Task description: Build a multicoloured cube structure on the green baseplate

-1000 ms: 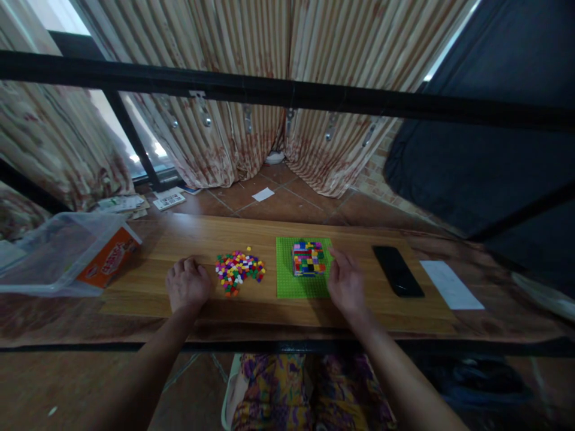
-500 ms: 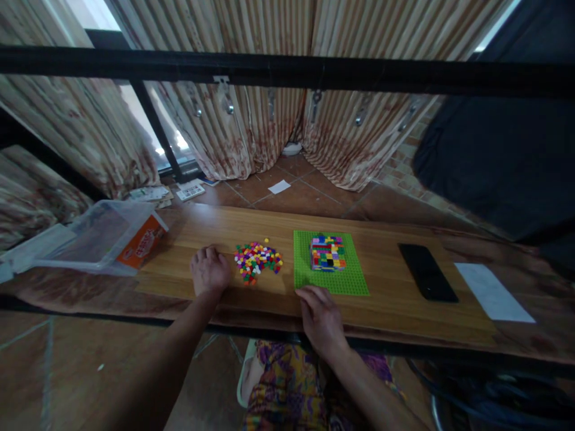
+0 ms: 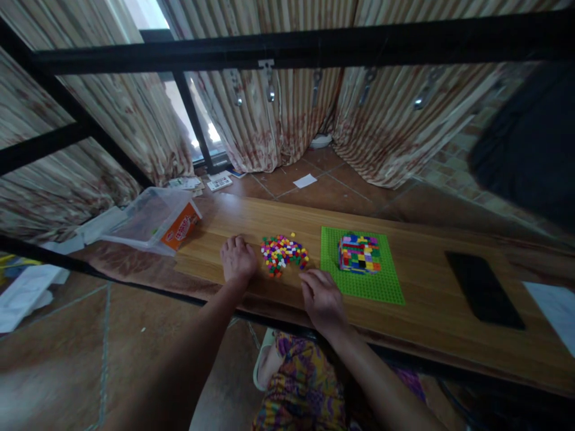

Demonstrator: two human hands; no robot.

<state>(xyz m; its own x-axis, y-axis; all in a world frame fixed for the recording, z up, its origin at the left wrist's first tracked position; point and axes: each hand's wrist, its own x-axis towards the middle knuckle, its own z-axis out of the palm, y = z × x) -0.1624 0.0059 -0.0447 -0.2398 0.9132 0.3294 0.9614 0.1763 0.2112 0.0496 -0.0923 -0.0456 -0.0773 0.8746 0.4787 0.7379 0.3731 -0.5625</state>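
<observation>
A loose pile of small colourful bricks (image 3: 282, 254) lies on the wooden table between my hands. My left hand (image 3: 238, 258) rests on the table just left of the pile, fingers curled under, with nothing visible in it. Close to the pile's right near edge is my right hand (image 3: 324, 299), thumb and fingers drawn together; whatever is between the fingertips is too small to make out. Right of the pile lies a green baseplate (image 3: 390, 287). On it stands a block-shaped build of multicoloured bricks (image 3: 359, 254), apart from both hands.
A clear plastic box (image 3: 148, 218) with an orange label lies at the table's left end. To the right are a black phone-like slab (image 3: 485, 290) and a white paper sheet (image 3: 552, 311). A dark metal bar (image 3: 314, 48) crosses beyond the table, before striped curtains (image 3: 278, 126).
The view has turned left, so things sit farther right in the picture. My right hand has moved left, from the baseplate's near edge to the brick pile. My left hand stays put.
</observation>
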